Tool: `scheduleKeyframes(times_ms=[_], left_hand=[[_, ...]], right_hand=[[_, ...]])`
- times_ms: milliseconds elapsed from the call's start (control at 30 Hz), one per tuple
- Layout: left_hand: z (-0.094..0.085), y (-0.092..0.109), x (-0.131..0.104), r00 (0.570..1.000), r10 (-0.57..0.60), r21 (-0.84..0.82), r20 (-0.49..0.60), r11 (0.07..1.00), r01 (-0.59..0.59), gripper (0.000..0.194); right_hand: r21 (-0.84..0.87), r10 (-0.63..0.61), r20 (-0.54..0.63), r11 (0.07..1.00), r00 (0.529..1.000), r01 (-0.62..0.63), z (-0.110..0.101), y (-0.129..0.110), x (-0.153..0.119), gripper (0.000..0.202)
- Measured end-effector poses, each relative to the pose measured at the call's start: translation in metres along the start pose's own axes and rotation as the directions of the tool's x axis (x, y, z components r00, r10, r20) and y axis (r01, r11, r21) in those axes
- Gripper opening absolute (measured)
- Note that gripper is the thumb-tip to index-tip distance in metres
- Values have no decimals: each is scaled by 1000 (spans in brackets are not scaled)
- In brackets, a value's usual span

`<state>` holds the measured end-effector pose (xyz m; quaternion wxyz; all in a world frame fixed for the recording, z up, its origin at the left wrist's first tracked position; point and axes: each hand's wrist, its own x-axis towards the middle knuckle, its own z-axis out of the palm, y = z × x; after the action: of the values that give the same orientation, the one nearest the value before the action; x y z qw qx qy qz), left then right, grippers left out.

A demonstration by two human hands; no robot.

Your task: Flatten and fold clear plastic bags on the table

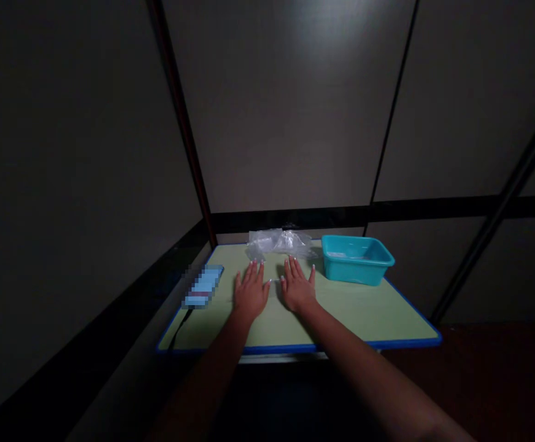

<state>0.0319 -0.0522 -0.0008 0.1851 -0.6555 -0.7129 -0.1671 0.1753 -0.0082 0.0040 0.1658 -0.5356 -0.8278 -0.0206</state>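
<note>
My left hand (250,292) and right hand (297,287) lie flat, fingers spread and holding nothing, on the green worktop (369,313). Just beyond my fingertips sits one crumpled heap of clear plastic bags (280,243), its long axis running left to right along the far edge. One teal tub (356,259) stands beside it.

We see a pale green worktop (364,313) with a blue edge, set into a corner of grey walls. Our left hand (250,293) and right hand (297,286) lie flat on it, side by side. Just beyond the fingertips sits a heap of clear plastic bags (279,242). A teal tub (356,258) stands to the right, a blurred blue object (202,286) to the left.
</note>
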Motion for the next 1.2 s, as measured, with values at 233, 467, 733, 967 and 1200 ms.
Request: scheduleKeyframes(times_ms=[233, 467, 733, 967, 1200], left_hand=[[6, -10, 3, 940, -123, -76, 319, 985, 154, 55], [6, -13, 3, 890, -119, -50, 440, 986, 157, 61], [7, -39, 41, 924, -87, -207, 373, 963, 174, 49], [8, -71, 75, 972, -20, -332, 233, 938, 99, 28], [3, -82, 56, 940, 11, -289, 342, 953, 94, 16]], right_hand=[[124, -273, 292, 961, 917, 246, 14, -23, 20, 58], [117, -225, 371, 974, 901, 195, 5, 12, 21, 63], [56, -176, 425, 984, 888, 168, -15, 58, 20, 64], [150, -389, 347, 921, 853, 359, -37, 12, 36, 63], [300, -571, 385, 821, 725, 486, -12, -12, 28, 66]])
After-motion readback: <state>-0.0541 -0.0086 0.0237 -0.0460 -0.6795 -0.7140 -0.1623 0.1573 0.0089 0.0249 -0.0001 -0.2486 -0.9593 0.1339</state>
